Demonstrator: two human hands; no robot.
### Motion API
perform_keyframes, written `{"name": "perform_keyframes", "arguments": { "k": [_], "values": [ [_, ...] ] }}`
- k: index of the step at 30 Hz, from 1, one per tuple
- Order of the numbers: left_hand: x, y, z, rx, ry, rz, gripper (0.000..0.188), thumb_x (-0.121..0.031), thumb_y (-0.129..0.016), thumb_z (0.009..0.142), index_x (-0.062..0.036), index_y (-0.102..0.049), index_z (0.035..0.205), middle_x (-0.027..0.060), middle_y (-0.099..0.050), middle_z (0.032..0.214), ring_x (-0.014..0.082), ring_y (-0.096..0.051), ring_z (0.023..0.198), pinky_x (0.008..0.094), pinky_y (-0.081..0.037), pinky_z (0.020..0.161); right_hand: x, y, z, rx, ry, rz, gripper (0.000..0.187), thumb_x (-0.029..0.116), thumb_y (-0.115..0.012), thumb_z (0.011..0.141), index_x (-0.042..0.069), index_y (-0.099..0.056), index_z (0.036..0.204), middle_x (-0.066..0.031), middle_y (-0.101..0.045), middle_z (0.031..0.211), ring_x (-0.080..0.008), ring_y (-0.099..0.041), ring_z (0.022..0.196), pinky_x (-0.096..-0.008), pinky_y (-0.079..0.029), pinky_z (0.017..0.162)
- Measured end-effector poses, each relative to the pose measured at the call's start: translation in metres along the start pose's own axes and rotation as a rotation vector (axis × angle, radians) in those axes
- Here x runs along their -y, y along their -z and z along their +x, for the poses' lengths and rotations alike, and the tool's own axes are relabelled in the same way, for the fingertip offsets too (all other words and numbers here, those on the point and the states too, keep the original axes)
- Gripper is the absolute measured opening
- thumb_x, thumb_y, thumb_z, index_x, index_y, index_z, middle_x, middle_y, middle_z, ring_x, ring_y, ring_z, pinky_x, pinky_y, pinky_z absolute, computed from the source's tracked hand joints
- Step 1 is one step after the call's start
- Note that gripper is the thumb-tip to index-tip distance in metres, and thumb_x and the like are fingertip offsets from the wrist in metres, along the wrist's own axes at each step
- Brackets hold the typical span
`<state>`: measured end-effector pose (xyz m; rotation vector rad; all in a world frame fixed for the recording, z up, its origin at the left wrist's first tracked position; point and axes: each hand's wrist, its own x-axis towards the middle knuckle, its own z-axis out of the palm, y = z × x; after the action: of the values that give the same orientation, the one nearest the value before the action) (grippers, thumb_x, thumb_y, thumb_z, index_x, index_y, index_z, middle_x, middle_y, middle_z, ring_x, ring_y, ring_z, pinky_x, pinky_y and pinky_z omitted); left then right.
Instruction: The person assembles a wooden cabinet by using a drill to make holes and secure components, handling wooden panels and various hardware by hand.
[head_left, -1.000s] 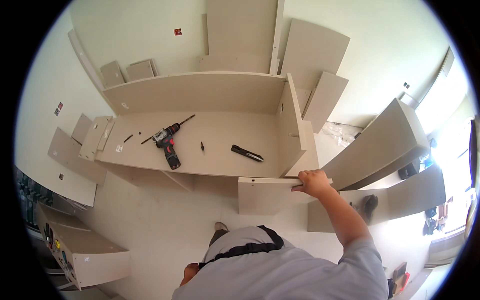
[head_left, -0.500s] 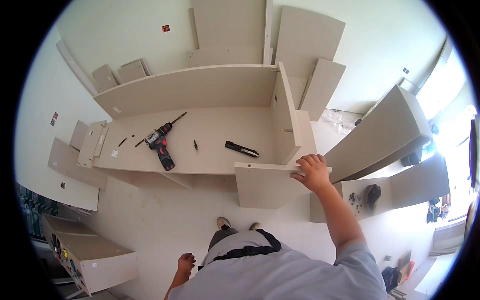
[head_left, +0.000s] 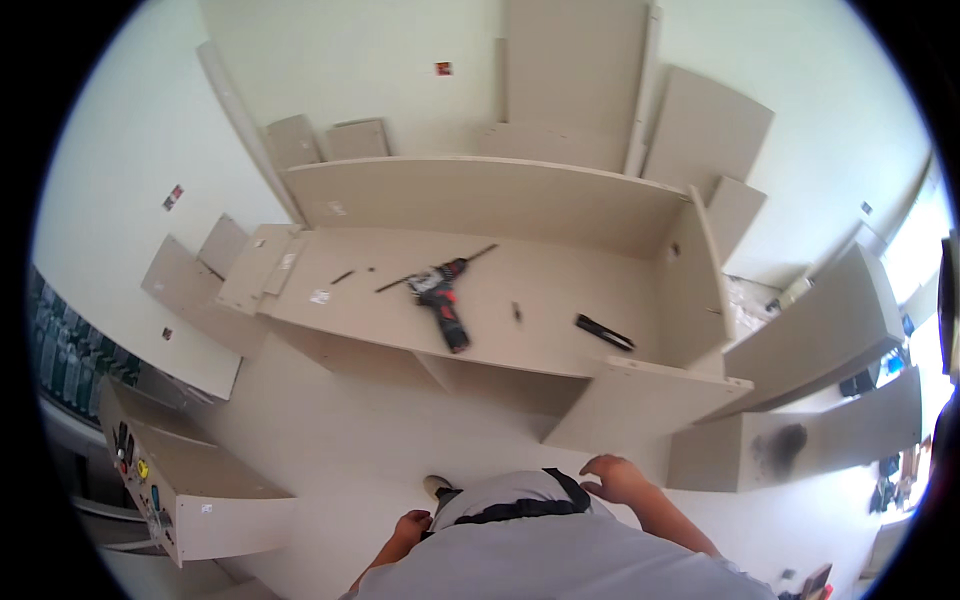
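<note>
In front of me lies a large beige cabinet carcass (head_left: 560, 290) with upright panels at its back and right end. A short board (head_left: 640, 412) joins its front right corner. My right hand (head_left: 615, 480) hovers near my waist, below that board and not touching it, fingers apart and bare. Beside my left hip hangs my left hand (head_left: 411, 526), its fingers loosely curled with nothing visible in them. A black and red cordless drill (head_left: 440, 305) with a long bit rests inside the carcass. A small bit (head_left: 517, 312) and a slim black tool (head_left: 605, 332) lie right of it.
Tools lie on a beige box unit (head_left: 235, 525) at lower left. To the right stand a long cabinet section (head_left: 820, 325) and a low open unit (head_left: 705, 455) with a dark bundle. Several panels (head_left: 575, 80) lean against the far wall.
My right hand has let go of the short board's top edge and drawn back toward my waist. The view has turned, so the carcass appears farther right and tilted.
</note>
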<state>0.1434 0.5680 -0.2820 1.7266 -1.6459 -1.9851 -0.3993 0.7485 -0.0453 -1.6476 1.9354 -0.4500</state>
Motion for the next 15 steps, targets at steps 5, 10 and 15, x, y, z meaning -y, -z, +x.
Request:
{"name": "perform_keyframes", "arguments": {
  "k": [5, 10, 15],
  "values": [
    [-0.084, 0.077, -0.060, -0.244, 0.101, 0.073, 0.038, -0.024, -0.071, 0.093, -0.0013, -0.069, 0.124, 0.0123, -0.075, 0.104, 0.0208, -0.073, 0.093, 0.0379, -0.057, 0.073, 0.089, -0.044, 0.106, 0.142, -0.024, -0.016, 0.033, 0.031, -0.074, 0.090, 0.013, -0.073, 0.117, -0.0088, -0.073, 0.117, -0.0310, -0.067, 0.112, -0.0436, -0.054, 0.096],
    [0.018, 0.181, -0.056, -0.507, 0.301, -0.319, 0.030, -0.016, -0.069, 0.091, -0.0011, -0.070, 0.117, 0.0114, -0.074, 0.093, 0.0206, -0.071, 0.077, 0.0350, -0.055, 0.060, 0.173, -0.032, 0.205, 0.048, 0.089, -0.111, 0.036, 0.036, -0.074, 0.089, 0.014, -0.071, 0.117, -0.0140, -0.072, 0.109, -0.0361, -0.068, 0.103, -0.0460, -0.055, 0.090],
    [0.044, 0.251, -0.056, -0.585, 0.279, -0.411, 0.028, -0.014, -0.068, 0.092, -0.0003, -0.069, 0.116, 0.0114, -0.073, 0.094, 0.0211, -0.071, 0.080, 0.0336, -0.055, 0.061, 0.197, -0.013, 0.279, -0.340, -0.047, -0.070, 0.043, 0.031, -0.077, 0.085, 0.008, -0.068, 0.120, -0.0154, -0.069, 0.116, -0.0365, -0.066, 0.109, -0.0467, -0.054, 0.095]
  ]
}}
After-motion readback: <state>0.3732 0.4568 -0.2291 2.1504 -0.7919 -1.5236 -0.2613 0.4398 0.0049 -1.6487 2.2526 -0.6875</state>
